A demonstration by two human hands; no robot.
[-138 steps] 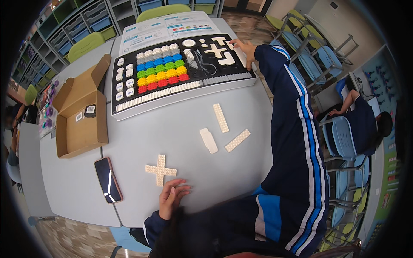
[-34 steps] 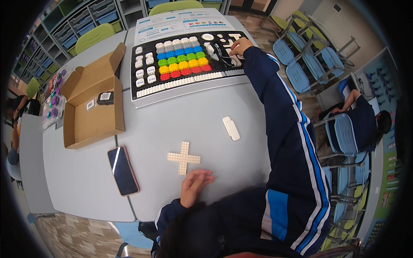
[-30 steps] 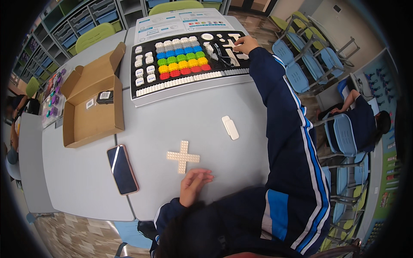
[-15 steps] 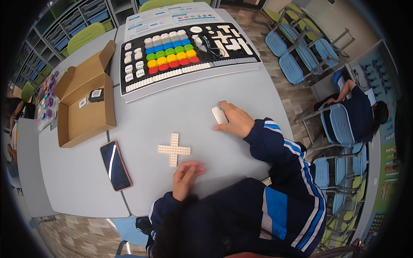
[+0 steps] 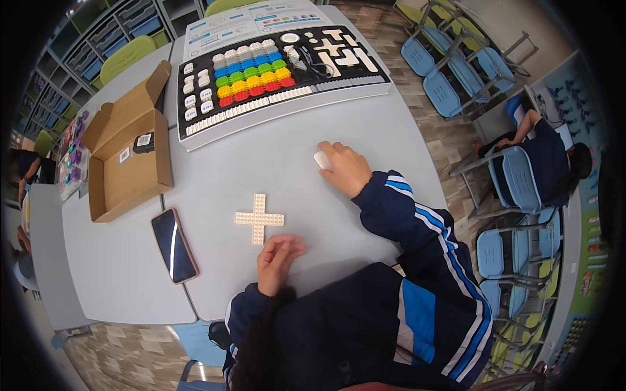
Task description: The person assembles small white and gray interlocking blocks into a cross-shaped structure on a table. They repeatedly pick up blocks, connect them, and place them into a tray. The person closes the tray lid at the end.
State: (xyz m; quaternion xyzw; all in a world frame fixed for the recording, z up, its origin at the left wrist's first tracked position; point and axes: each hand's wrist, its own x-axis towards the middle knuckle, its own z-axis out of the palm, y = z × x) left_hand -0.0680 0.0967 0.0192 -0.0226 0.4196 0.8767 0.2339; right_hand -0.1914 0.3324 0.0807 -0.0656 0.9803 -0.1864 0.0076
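Note:
My right hand (image 5: 345,167) lies over a white oblong block (image 5: 321,159) in the middle of the grey table (image 5: 274,150), fingers curled around it. My left hand (image 5: 277,259) rests flat near the table's front edge, fingers loosely together, holding nothing. Just beyond it lies a cream cross-shaped studded plate (image 5: 259,218). At the far side stands a black sorting tray (image 5: 280,65) with rows of blue, green, yellow, red and white bricks and several white plates.
A dark phone (image 5: 174,245) lies left of the cross. An open cardboard box (image 5: 127,153) with a small black item sits at the left. Printed sheets lie behind the tray. Blue chairs (image 5: 450,78) and a seated person (image 5: 548,156) are on the right.
My right arm has come back from the tray at the far side and closed over the white oblong block mid-table. Two long white plates seen earliest are gone from the table.

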